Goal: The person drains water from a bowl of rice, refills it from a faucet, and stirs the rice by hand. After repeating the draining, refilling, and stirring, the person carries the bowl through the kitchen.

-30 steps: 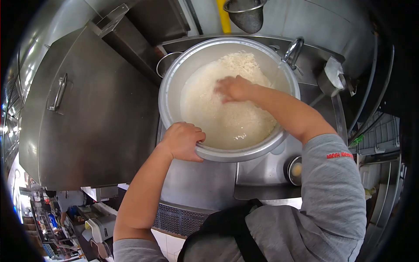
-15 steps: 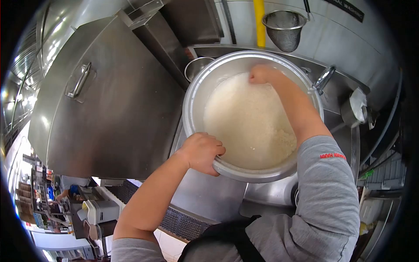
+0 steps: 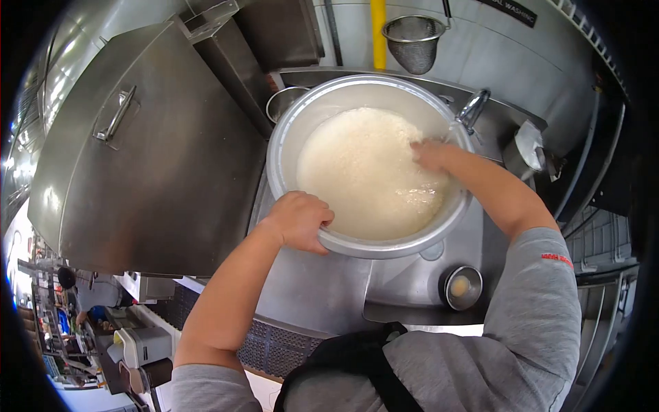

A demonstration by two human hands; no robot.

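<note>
A wide metal pot [image 3: 276, 154] tilts slightly over the sink, holding pale, cloudy water and what looks like rice [image 3: 364, 168]. My left hand [image 3: 301, 218] is closed around the pot's near-left rim, thumb outside. Inside the pot, at its right, my right hand [image 3: 432, 155] meets the surface of the rice and water. Its fingers look apart, though motion smears them, and no separate object shows in them. Wet ripples glint just below that hand.
A faucet [image 3: 473, 110] stands close to the pot's right rim. In the sink [image 3: 395, 288] sits a small metal bowl [image 3: 463, 287]. A mesh strainer [image 3: 414, 44] hangs on the wall. At left stands a large steel hood with a handle [image 3: 120, 113]. Another person is at lower left.
My right hand has moved from the pot's far side toward its right side, and its fist has loosened. The rice surface has shifted. My left hand keeps its hold on the rim.
</note>
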